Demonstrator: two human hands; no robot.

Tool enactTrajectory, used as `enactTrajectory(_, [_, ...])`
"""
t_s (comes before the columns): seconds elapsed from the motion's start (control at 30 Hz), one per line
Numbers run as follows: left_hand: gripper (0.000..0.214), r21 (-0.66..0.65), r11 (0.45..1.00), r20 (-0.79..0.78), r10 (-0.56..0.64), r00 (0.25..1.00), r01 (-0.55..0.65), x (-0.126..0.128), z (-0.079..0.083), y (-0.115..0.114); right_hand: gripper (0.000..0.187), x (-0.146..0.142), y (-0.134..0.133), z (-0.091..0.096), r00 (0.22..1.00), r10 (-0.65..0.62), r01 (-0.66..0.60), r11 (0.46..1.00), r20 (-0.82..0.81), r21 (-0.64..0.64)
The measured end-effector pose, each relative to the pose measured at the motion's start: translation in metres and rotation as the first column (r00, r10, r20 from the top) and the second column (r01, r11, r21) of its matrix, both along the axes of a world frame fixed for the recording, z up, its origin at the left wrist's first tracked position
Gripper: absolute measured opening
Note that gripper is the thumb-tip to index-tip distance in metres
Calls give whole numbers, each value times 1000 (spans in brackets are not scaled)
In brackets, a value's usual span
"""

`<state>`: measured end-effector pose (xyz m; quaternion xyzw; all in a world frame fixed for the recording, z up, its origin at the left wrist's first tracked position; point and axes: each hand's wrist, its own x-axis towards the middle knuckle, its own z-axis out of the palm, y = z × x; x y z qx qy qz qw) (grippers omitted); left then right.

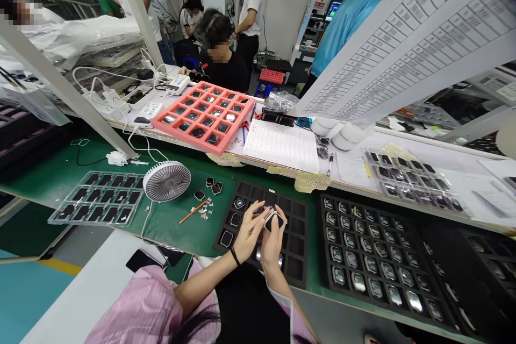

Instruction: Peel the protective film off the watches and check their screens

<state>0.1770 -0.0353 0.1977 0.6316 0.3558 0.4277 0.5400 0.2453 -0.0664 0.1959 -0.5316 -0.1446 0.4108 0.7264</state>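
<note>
Above a black foam tray (296, 247), I hold a small square watch case (274, 222) with a dark face and a shiny rim. My right hand (272, 247) is closed around it, its thumb lying over the front. From the left side, the fingers and thumb of my left hand (246, 234) close on the edge of the same case. My fingers hide part of it. Along the tray's left column sit several watch cases (235, 219), and more shiny ones lie partly hidden beneath my wrists.
Left of the tray are loose watch pieces (200, 195), an orange stick (192, 212) and a white fan (167, 181). Another black tray (355, 250) full of watch cases stands right. A pink tray (189, 142) and paper sheet (282, 145) lie on the shelf. Several people work beyond.
</note>
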Motion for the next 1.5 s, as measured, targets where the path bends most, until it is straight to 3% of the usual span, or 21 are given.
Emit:
enactTrajectory(0.1, [44,-119,982,69,-139,988,147,-4,-3,-1,44,2,-2,-9,997,26,-24,999,74,-32])
enactTrajectory(0.2, [45,-214,957,120,-172,978,195,-8,-15,-2,43,3,-3,-21,985,69,-54,994,160,-93])
enactTrajectory(0.27, [44,-234,954,75,-177,981,190,-13,-30,2,43,3,-2,-27,973,122,-97,986,194,-138])
enactTrajectory(0.33, [41,-214,969,-88,-141,986,120,-24,-50,10,43,2,0,-32,968,191,-161,970,163,-180])
enactTrajectory(0.43, [28,-149,985,-356,33,934,-91,-55,-83,33,45,0,2,-34,961,276,-268,944,17,-194])
enactTrajectory(0.6, [19,-106,882,-610,307,731,-459,-115,-129,61,44,1,-3,-35,951,300,-310,933,-78,-184])
enactTrajectory(0.73, [25,-102,824,-706,335,624,-557,-134,-154,64,45,1,-7,-40,943,307,-328,924,-130,-195])
enactTrajectory(0.87, [30,-147,818,-736,284,614,-556,-137,-162,67,43,1,-7,-41,942,299,-323,930,-150,-174])
enactTrajectory(1.0, [22,-188,834,-701,256,666,-518,-141,-151,70,41,1,-4,-35,942,279,-302,947,-188,-108])
enactTrajectory(1.17, [21,-246,907,-515,177,839,-343,-129,-118,62,36,2,-1,-25,923,292,-304,953,-249,-7])
enactTrajectory(1.3, [30,-259,955,-330,53,943,-145,-100,-76,55,34,2,1,-18,907,310,-311,949,-285,43])
enactTrajectory(1.4, [35,-196,980,-231,-12,973,-35,-78,-37,53,32,3,1,-12,905,311,-307,950,-289,60])
enactTrajectory(1.5, [30,-107,984,-121,-157,980,144,-60,-2,51,32,4,2,-6,909,310,-301,951,-278,78])
